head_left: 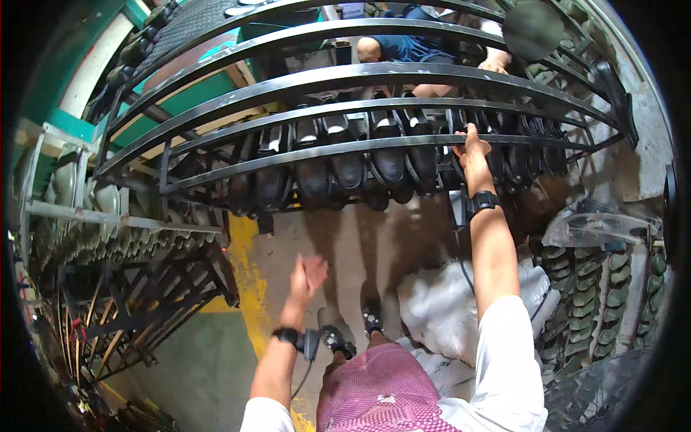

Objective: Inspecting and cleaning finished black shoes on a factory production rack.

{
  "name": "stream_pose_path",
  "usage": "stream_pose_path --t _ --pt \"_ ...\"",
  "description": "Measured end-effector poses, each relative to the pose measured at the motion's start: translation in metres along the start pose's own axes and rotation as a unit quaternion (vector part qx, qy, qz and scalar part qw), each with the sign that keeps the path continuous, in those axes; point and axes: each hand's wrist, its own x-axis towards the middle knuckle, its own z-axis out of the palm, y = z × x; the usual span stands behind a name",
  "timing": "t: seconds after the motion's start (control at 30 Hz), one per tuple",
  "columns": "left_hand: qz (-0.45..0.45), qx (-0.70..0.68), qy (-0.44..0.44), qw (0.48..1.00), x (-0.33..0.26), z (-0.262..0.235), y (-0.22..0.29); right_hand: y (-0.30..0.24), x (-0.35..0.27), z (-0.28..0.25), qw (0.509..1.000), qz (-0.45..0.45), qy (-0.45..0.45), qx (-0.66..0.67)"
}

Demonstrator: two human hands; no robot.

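Observation:
In front of me stands a black metal rack [403, 72] with several long rails. Dark, glossy shoes [389, 164] sit side by side along its lower part, toes toward me. My right hand [473, 147] reaches out to the rack, its fingers closed around a lower rail, close to the shoes behind it. Some of those fingers are hidden. Over the floor, apart from the rack, my left hand [308, 276] is a little blurred, with thumb and fingers apart and nothing in it. Both wrists wear black bands.
Behind the rack is another person, with a hand [494, 61] near the upper rails. White sacks [450, 306] lie by my right leg. Stacked greenish shoe-shaped pieces [576, 309] line the right side. A lower metal rack [144, 309] stands left, beside a yellow floor line [248, 288].

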Motion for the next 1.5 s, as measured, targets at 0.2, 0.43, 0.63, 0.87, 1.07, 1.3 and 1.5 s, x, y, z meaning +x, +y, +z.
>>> stream_pose_path --t 0.2,0.43,0.63,0.87,1.07,1.3,1.5 --pt "-0.232 0.250 0.214 0.916 -0.175 -0.097 -0.186 -0.001 0.012 -0.045 0.986 0.013 -0.162 0.028" --pt "-0.240 0.054 0.370 0.896 -0.278 -0.049 -0.210 0.134 -0.138 -0.150 0.924 0.163 -0.302 -0.169" --pt "-0.143 -0.032 0.339 0.929 -0.264 -0.006 -0.198 0.227 -0.252 -0.272 0.746 0.325 -0.370 -0.448" --pt "-0.026 -0.030 0.323 0.946 -0.277 0.002 -0.165 0.209 -0.290 -0.296 0.653 0.295 -0.414 -0.561" --pt "0.029 -0.146 0.393 0.907 -0.349 -0.064 -0.207 0.216 -0.316 -0.274 0.649 0.234 -0.408 -0.598" --pt "0.097 -0.332 0.489 0.801 -0.480 -0.159 -0.327 0.276 -0.441 -0.240 0.565 0.183 -0.505 -0.626" --pt "0.082 -0.394 0.637 0.658 -0.583 -0.198 -0.401 0.326 -0.568 -0.204 0.463 0.160 -0.613 -0.620"
